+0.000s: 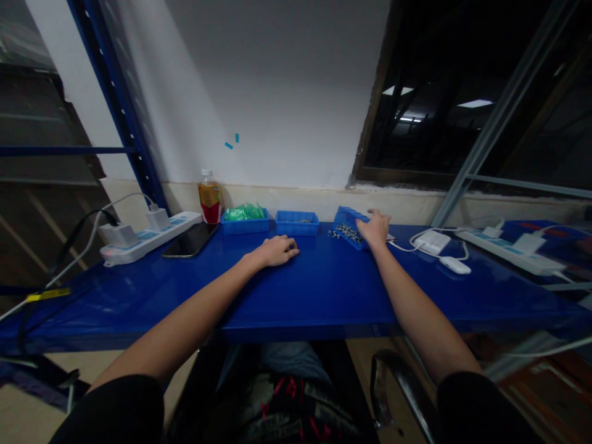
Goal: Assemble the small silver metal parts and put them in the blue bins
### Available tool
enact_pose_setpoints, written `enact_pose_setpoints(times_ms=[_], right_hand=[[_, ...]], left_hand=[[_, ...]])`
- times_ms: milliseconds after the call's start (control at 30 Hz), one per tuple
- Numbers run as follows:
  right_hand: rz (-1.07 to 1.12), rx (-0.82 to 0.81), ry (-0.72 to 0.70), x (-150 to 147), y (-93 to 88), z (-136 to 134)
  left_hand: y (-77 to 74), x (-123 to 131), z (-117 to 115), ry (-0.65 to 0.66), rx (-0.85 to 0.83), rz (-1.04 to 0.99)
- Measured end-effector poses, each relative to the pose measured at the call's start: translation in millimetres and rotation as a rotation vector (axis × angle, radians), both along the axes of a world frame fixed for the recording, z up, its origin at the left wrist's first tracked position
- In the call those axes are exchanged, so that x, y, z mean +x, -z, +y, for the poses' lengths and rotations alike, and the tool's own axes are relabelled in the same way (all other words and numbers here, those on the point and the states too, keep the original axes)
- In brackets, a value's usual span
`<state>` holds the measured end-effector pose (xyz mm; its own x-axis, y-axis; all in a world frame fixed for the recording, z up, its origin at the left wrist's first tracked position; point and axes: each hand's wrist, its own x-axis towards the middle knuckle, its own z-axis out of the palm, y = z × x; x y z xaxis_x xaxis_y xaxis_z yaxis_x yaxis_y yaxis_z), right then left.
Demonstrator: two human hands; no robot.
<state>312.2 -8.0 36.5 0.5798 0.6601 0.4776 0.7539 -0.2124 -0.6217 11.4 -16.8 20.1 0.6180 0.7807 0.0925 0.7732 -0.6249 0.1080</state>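
Observation:
My right hand (375,228) grips the near edge of a small blue bin (348,217) and tilts it toward the left. Several small metal screws (345,232) spill from the bin onto the blue table (314,290). My left hand (277,251) rests on the table in a loose fist, fingers curled under, a little in front of another blue bin (296,222). What, if anything, the left fingers hold is hidden.
A third blue bin with green bags (245,217) stands beside a drink bottle (209,197). A dark phone (190,240) and a white power strip (148,237) lie at the left. White chargers and cables (439,246) and another power strip (509,250) lie at the right.

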Motion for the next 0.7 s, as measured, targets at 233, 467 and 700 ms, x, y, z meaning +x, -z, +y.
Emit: enact_pose_setpoints(times_ms=[233, 467, 700], right_hand=[[-0.026, -0.121, 0.02, 7, -1.2, -3], [-0.299, 0.063, -0.077, 5, 10.0, 0], [-0.4, 0.173, -0.127, 9, 13.9, 3]], left_hand=[[1.3, 0, 1, 0.005, 0.008, -0.013], [4.1, -2, 5, 0.012, 0.014, -0.026], [5.8, -2, 6, 0.014, 0.018, -0.027]])
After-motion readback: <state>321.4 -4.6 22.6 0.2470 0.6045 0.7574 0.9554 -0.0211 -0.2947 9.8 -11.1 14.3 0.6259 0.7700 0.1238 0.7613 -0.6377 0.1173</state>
